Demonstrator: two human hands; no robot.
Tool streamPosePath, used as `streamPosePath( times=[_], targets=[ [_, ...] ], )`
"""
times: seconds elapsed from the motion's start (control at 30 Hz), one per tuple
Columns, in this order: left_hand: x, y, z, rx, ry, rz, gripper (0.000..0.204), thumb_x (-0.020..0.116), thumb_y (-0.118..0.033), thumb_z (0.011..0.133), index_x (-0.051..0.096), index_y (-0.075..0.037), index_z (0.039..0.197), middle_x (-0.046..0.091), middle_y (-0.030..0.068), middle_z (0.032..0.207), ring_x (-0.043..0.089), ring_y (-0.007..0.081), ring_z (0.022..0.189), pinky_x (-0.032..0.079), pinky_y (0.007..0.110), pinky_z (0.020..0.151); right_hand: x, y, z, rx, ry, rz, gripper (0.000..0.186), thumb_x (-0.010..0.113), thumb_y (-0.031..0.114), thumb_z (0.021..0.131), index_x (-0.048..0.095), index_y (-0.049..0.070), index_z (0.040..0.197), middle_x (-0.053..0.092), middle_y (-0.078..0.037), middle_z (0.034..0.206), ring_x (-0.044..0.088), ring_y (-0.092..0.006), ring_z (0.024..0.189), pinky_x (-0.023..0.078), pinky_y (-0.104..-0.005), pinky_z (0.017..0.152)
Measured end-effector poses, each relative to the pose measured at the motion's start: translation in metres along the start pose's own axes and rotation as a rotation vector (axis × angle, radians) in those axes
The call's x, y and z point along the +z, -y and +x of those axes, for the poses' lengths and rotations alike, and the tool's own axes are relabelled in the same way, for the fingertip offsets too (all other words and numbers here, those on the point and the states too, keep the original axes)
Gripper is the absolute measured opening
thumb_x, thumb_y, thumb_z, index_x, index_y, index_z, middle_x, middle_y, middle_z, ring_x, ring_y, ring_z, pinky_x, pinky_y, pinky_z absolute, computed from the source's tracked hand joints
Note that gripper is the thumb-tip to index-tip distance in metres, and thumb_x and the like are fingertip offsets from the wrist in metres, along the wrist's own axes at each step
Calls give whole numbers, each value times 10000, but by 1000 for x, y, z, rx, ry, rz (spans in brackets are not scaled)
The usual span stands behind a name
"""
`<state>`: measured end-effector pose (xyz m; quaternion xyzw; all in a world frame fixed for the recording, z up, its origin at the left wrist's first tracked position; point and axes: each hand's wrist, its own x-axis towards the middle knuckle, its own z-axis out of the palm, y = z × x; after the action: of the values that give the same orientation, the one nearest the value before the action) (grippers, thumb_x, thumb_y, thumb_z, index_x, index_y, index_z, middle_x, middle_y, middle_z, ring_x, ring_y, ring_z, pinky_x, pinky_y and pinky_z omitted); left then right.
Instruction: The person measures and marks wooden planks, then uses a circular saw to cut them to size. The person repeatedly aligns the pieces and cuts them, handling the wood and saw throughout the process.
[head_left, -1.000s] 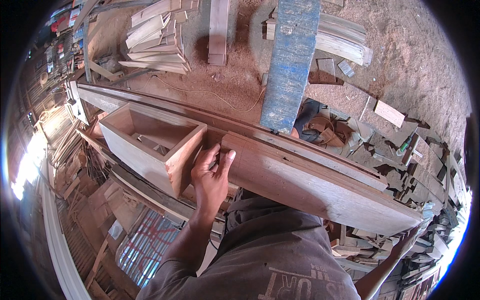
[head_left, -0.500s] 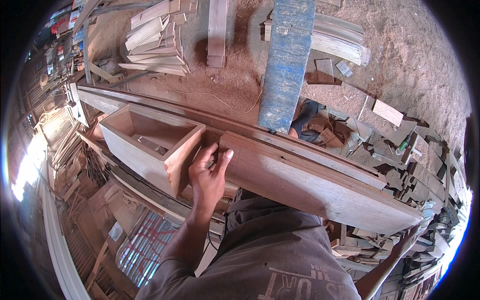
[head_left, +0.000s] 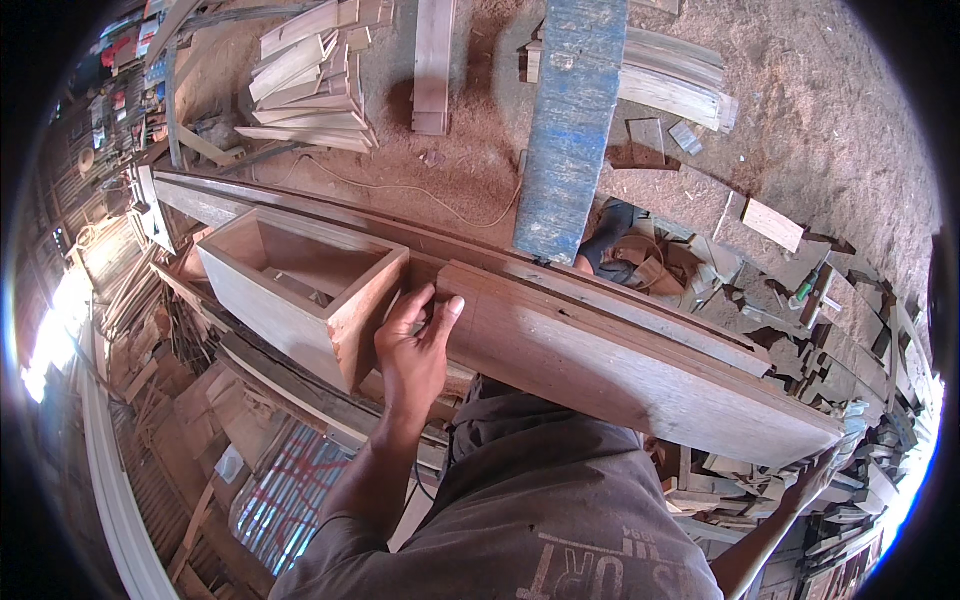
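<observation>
A long wooden board (head_left: 590,350), stood on edge, lies across the bench in front of my body. My left hand (head_left: 412,335) grips its left end, thumb on the near face and fingers curled at the end. Just left of that hand sits an open-topped wooden box (head_left: 275,285), resembling a drawer, with small wood bits inside. At the board's far right end is my right hand (head_left: 812,482), its fingers around the lower corner, small and partly hidden. A pale bluish, crumpled-looking thing (head_left: 853,422) shows beside that end; its kind is unclear.
Behind the board runs a long grooved timber (head_left: 650,310). A blue-painted plank (head_left: 570,130) reaches away from me. Stacked boards (head_left: 310,80) and more planks (head_left: 675,85) lie on the dusty floor with a thin cord (head_left: 400,187). Wood offcuts (head_left: 850,330) crowd the right.
</observation>
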<state>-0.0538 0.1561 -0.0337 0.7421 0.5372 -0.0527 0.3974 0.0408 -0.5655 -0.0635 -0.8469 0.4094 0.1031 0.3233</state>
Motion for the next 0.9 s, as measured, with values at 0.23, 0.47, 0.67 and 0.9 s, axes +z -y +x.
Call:
streamPosePath(
  times=[0.23,0.47,0.67,0.9],
  targets=[
    [-1,-11,7,17,13,134,409,841,-195,991,740,77,1280,769,103,1054,695,132,992,582,301,856,-20,-28,-1,9,45,-21,797,549,612,1097,381,141,1718,428,-173,1722,486,-360,1514,416,-538,1216],
    [-4,-16,-2,-122,52,85,492,726,-217,1079,628,95,1447,761,178,1319,717,208,1202,541,347,1065,-8,-14,11,-4,-96,3,554,613,484,1118,704,19,1406,732,-78,1225,677,-170,947,550,-345,787],
    [-10,34,21,-53,117,-54,479,694,-226,1106,627,112,1439,720,160,1331,661,206,1171,500,336,1063,21,18,-17,33,-123,55,470,643,383,1128,717,32,1432,671,49,997,535,-37,803,425,-210,685],
    [-15,20,19,-199,68,3,547,688,-277,1111,578,61,1527,675,167,1424,632,225,1247,479,367,1085,15,11,-11,-52,-100,-7,508,642,412,1127,689,47,1476,681,70,987,457,-10,698,392,-215,589]
  ],
)
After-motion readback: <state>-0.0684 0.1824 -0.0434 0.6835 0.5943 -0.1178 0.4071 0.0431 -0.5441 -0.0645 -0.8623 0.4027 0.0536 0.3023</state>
